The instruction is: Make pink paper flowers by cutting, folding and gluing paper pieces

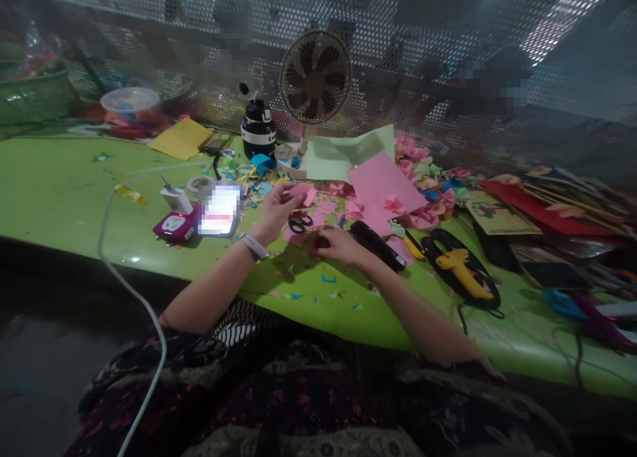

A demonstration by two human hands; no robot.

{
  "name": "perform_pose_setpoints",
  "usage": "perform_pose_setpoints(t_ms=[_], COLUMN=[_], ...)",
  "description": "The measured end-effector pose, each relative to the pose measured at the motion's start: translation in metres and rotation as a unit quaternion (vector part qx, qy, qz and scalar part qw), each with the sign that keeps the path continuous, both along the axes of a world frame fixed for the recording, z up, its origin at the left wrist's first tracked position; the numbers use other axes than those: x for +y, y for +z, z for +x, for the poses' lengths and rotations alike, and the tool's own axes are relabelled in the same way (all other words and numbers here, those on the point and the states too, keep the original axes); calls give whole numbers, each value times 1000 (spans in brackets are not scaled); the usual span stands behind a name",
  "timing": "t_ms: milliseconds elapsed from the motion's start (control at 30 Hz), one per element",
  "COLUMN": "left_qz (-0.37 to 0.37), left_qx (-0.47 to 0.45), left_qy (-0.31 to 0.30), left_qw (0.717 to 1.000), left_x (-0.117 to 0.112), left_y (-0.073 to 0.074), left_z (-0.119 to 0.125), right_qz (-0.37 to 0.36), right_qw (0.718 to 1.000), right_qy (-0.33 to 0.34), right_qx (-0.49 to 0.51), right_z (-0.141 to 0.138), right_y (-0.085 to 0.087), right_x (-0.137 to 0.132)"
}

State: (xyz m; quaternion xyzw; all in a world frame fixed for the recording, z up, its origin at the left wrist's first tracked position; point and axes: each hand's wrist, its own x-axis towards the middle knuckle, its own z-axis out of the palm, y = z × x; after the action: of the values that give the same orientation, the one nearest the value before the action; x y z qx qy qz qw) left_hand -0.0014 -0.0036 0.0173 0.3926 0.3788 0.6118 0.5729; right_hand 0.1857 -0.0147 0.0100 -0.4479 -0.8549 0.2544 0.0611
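My left hand [277, 209], with a white band on its wrist, is raised over the green table [60, 192] and pinches a small piece of pink paper [300, 193]. My right hand [334, 244] rests low on the table a little to the right, fingers curled over a pink scrap; what it holds is not clear. Black-handled scissors [297, 224] lie between the two hands. A larger pink sheet [381, 185] lies just beyond them.
A lit phone [219, 210] and a purple charger block [175, 226] with a white cable sit to the left. A small fan [314, 79], black jar [257, 129], pale green sheet [343, 155], black stapler [378, 245], yellow glue gun [465, 271], paper flowers and scraps crowd the table.
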Motion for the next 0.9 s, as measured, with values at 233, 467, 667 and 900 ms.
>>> perform_pose_setpoints(t_ms=[233,467,667,900], left_qz=[-25,-13,-32,-22], left_qx=[2,12,-33,1], left_qy=[8,-120,-166,-134], left_qw=[1000,993,985,991], left_x=[0,-12,-19,-17], left_y=[-11,-23,-21,-25], left_z=[6,22,23,25], right_qz=[-57,71,184,205], right_qw=[967,907,923,928], right_qy=[-56,-168,-180,-168], right_qx=[241,380,286,262], right_z=[7,9,12,13], right_y=[8,16,7,10], right_x=[-14,-14,-7,-9])
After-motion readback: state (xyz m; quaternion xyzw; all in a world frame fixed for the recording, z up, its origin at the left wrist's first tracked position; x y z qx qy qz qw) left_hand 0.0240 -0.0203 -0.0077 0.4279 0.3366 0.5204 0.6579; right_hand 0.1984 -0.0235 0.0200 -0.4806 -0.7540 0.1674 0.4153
